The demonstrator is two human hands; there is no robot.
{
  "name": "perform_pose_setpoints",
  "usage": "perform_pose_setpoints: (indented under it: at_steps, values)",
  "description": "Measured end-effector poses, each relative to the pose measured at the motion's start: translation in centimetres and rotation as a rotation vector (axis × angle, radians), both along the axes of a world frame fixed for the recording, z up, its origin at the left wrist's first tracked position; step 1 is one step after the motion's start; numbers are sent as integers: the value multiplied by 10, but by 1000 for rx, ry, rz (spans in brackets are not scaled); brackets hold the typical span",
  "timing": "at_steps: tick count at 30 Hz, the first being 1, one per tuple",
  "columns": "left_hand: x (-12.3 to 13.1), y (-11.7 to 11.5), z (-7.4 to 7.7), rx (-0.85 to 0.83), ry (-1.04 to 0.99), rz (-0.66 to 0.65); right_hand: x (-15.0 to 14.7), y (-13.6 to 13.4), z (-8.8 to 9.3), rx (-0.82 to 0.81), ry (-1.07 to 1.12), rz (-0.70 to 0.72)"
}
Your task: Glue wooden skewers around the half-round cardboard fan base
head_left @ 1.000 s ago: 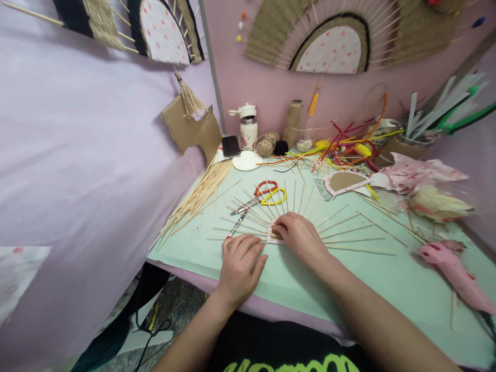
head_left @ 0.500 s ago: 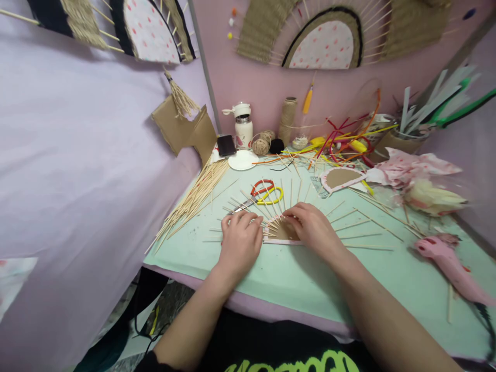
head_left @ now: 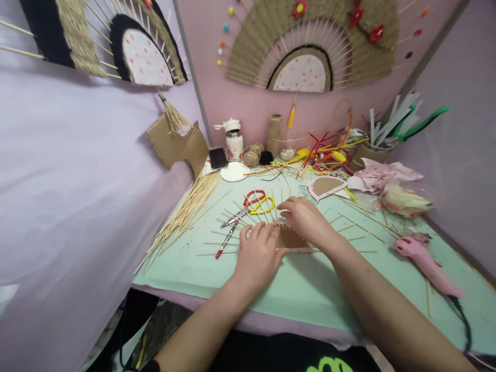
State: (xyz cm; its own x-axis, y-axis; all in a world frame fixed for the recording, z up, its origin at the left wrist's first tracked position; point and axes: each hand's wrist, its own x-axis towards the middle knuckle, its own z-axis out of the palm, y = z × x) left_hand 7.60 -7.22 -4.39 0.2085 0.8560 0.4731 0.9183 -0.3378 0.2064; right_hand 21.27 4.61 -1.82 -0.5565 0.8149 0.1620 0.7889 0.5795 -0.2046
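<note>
Sticks point(head_left: 211, 242) are fanning from the brown card point(head_left: 291, 239), middle of the head view. Left hand point(head_left: 259, 253) is lying spread at its nine o'clock; right hand point(head_left: 308, 217) is bending at one o'clock, grip unclear. Stick-placing seems to be happening, next needing gentle touches.

Spotted wall fans point(head_left: 300, 74): two. Tassels: two, one tan point(head_left: 174, 116), one yellow point(head_left: 291, 117). Half-round cards point(head_left: 290, 240): two. Scissors point(head_left: 248, 208): one pair. Pen point(head_left: 227, 241): one. Pink glue gun point(head_left: 428, 266): one. Bottle point(head_left: 234, 148): one. White disc point(head_left: 234, 172): one. Twine spool point(head_left: 275, 135): one. Black yarn ball point(head_left: 266, 158): one. Cut cardboard sheet point(head_left: 172, 147): one. Thin sticks point(head_left: 186, 217): many, overlapping, exact count not readable.
</note>
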Motion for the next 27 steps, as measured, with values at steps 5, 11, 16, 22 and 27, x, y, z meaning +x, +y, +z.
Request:
perform_pose_setpoints:
  at_steps: [5,11,16,22,27]
  values:
    - [34,-18,4,214,-79,-474,-16,19,-11,32,68,79]
    - [57,4,9,390,35,-858,-22,18,-31,26,81,249]
    - [69,27,-5,392,124,-1215,-10,18,-29,96,164,140]
    - [77,21,-25,318,-8,-1214,-8,16,-31,66,183,222]
    - [74,22,-22,239,-11,-1146,-8,20,-40,46,154,284]
